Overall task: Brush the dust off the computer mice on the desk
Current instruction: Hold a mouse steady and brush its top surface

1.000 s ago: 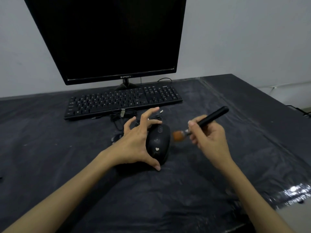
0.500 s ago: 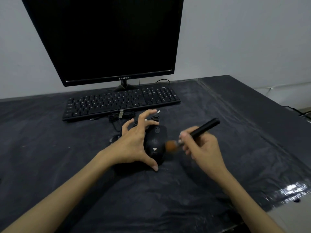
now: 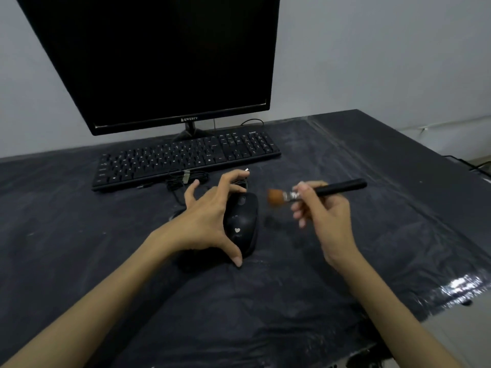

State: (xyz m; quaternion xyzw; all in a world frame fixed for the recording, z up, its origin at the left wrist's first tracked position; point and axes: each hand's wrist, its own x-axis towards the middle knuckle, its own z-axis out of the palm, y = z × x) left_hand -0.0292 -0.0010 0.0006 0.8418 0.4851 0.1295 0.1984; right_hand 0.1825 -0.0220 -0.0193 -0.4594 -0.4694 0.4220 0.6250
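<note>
A person steadies a black mouse [image 3: 243, 221] and holds a brush [image 3: 316, 193] beside it.

The mouse lies mid-table [image 3: 79, 261], near the keyboard [image 3: 183, 159] and below the dark monitor [image 3: 159, 62]. The left hand [image 3: 204, 221] clamps it between thumb at its near end and fingers at its far end. The right hand [image 3: 325, 208] pinches the brush by its black handle; the blurred orange bristles sit just right of the mouse, apart from it. A bundled cable [image 3: 186, 179] lies by the keyboard.
</note>
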